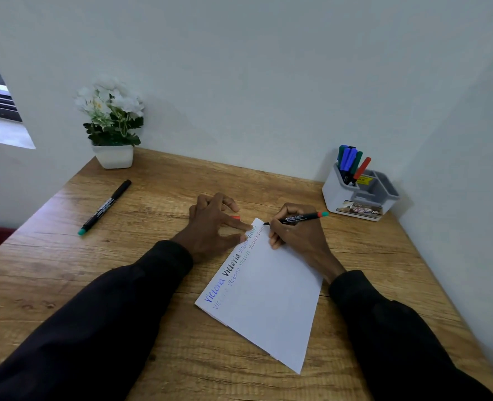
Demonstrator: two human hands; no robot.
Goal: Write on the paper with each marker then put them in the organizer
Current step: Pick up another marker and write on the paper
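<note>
We see a wooden counter (pixel 141 287) set into a white corner, with two arms in dark sleeves reaching in from the bottom of the frame. A sheet of paper (pixel 271 296) lies at an angle right of centre, its far corner near the middle of the frame. Along its left edge run two lines of the same handwritten word, repeated in blue, black and fainter inks.

The right hand (pixel 300 233) rests on the upper right part of the paper, its fingers closed around a marker (pixel 297 218). That marker lies nearly level, its tip touching the paper's far corner and its red and teal end pointing right.

The left hand (pixel 213 224) sits just left of that corner with its fingers spread open; forefinger and thumb tips press on the paper's edge. A small red thing, perhaps a cap (pixel 235 217), shows just behind those fingers, mostly hidden.

A second marker (pixel 105 206), black with a teal end, lies alone on the counter at middle left, well apart from the paper. The organizer (pixel 355 198), white and grey, stands at the right by the wall, with blue, green and red markers upright in its rear left compartment. A pot of white flowers (pixel 112 123) stands at upper left.
</note>
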